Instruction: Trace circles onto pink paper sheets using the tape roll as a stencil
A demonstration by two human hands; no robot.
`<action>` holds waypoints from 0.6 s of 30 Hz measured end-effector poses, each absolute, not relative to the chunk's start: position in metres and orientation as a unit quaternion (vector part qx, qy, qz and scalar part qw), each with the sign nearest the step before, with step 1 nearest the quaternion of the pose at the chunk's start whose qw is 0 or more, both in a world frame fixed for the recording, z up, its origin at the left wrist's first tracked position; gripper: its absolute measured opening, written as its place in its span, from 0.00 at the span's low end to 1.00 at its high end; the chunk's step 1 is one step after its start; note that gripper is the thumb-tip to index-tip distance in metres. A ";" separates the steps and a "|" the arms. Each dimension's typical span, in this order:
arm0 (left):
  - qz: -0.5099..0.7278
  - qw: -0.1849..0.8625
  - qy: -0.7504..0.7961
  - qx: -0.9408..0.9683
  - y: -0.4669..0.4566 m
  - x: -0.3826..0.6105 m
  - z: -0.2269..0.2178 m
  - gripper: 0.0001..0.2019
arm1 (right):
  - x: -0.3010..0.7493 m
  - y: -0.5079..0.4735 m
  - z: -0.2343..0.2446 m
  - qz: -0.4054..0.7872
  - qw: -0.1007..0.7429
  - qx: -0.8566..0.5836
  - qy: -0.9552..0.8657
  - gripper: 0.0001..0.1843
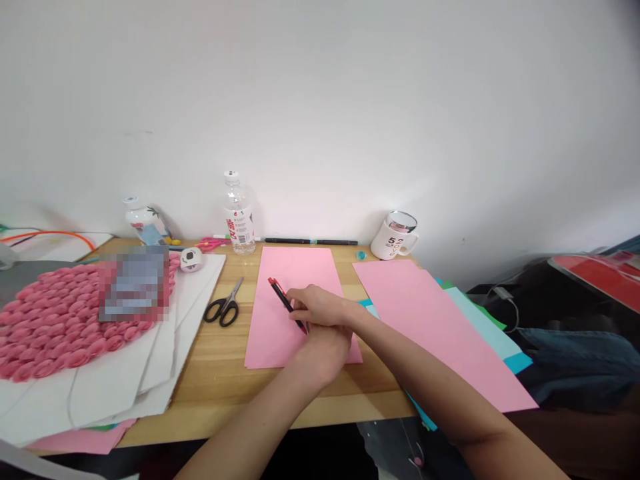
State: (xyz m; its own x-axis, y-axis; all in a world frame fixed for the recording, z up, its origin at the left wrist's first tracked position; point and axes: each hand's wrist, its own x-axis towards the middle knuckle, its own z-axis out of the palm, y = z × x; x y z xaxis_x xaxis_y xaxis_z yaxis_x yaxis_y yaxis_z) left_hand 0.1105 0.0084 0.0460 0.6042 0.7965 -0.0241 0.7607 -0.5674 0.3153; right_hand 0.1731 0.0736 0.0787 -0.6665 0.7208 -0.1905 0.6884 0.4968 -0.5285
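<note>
A sheet of pink paper [270, 340] lies on the wooden table in front of me. Above it, my right hand [320, 304] is closed around a black and red pen [281, 295], whose red end points up and to the left. Just below, my left hand [327, 350] rests on the lower right part of the sheet, crossing close to the right wrist. The left fingers are hidden behind the right hand and wrist. A pair of black-handled scissors [223, 310] lies left of the sheet, touched by neither hand.
Left, rows of pink paper petals [60, 320] cover white sheets [115, 393]. Along the wall stand a clear bottle [240, 220], a white bottle [147, 223] and a white mug [393, 239]. More pink paper [440, 327] overhangs the table's right edge.
</note>
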 end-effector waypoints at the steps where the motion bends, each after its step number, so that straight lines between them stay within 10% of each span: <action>1: 0.029 0.132 0.446 0.885 0.008 0.111 0.049 0.22 | 0.172 0.075 0.078 0.287 0.035 -0.415 -0.862 0.05; 18: -0.106 0.024 0.420 0.901 0.002 0.110 0.068 0.17 | 0.223 0.096 0.036 0.266 0.260 -0.653 -0.660 0.09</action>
State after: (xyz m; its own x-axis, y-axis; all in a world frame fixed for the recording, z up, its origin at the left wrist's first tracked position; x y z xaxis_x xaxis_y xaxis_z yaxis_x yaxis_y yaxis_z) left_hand 0.1101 0.0019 0.0682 0.6242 0.7523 -0.2110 0.7623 -0.6455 -0.0465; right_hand 0.2229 0.0961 0.0356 -0.0110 0.9999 -0.0040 0.7238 0.0052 -0.6900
